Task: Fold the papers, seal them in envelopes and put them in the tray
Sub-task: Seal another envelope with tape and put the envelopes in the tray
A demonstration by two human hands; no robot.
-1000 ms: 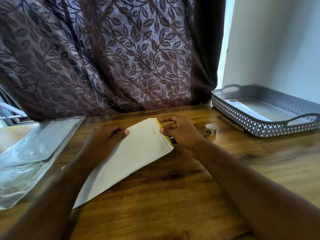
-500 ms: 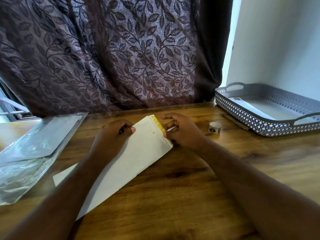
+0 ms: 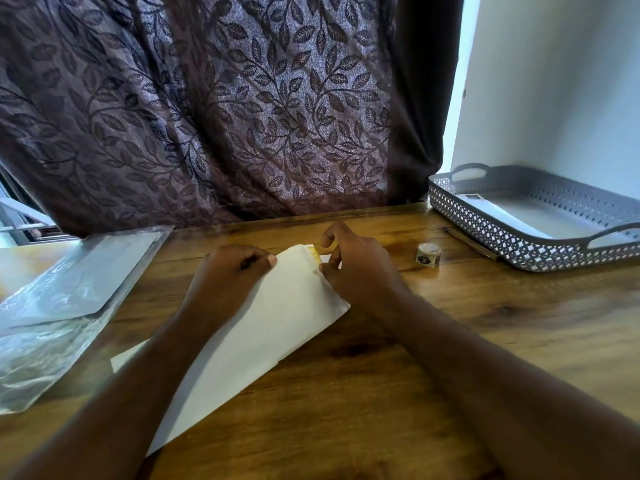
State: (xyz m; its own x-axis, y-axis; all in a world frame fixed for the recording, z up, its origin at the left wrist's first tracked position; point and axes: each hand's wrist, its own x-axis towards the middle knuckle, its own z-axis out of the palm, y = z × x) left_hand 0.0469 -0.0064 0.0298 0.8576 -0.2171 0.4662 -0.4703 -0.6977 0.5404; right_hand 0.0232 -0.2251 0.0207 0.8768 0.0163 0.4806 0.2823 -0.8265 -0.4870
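A long white envelope [image 3: 277,327] lies slanted on the wooden table [image 3: 485,341], its open end pointing away from me with a yellow strip [image 3: 314,253] showing at the mouth. My left hand [image 3: 232,275] pinches the envelope's far left corner. My right hand [image 3: 356,271] grips the right side of the mouth, fingers curled over the flap area. A grey perforated tray [image 3: 512,237] stands at the far right with a white envelope [image 3: 498,211] lying in it.
A small roll of patterned tape [image 3: 428,254] stands between my right hand and the tray. A pen [image 3: 471,244] lies along the tray's front. A clear plastic packet [image 3: 69,299] lies at the left. A leaf-patterned curtain [image 3: 225,105] hangs behind the table.
Both hands stay on the envelope's far end; my right hand's fingers have shifted over the mouth, covering more of the yellow strip. The view has tilted slightly.
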